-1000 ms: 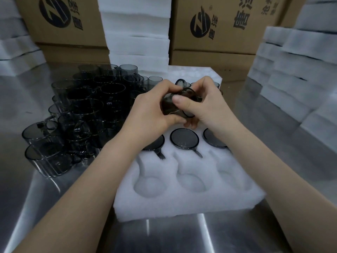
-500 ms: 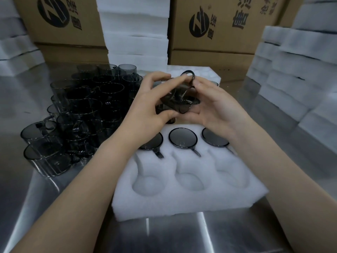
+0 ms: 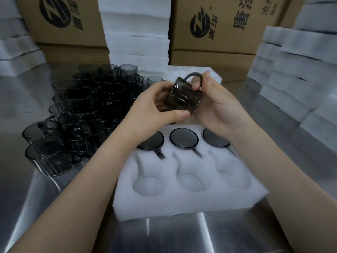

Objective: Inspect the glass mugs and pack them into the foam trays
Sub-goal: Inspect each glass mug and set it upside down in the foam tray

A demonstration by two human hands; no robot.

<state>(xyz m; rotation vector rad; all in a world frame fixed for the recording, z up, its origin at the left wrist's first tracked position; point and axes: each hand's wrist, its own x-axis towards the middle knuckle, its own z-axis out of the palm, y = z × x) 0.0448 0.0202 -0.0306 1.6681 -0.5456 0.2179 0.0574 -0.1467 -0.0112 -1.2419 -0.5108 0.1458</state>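
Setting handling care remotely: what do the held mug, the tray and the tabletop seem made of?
The mug looks like smoke-tinted glass, glossy: see-through with sharp glints. The tray is white foam, matte and fuzzy, with moulded pockets. The tabletop is probably brushed stainless steel: streaky, blurred reflections.

Left hand (image 3: 155, 108) and right hand (image 3: 220, 106) bare. Left forearm (image 3: 82, 179), from 7 o'clock, and right forearm (image 3: 284, 172), from 4 o'clock, uncovered to frame edge. Thumbnails (image 3: 181, 115) trimmed short, plain.
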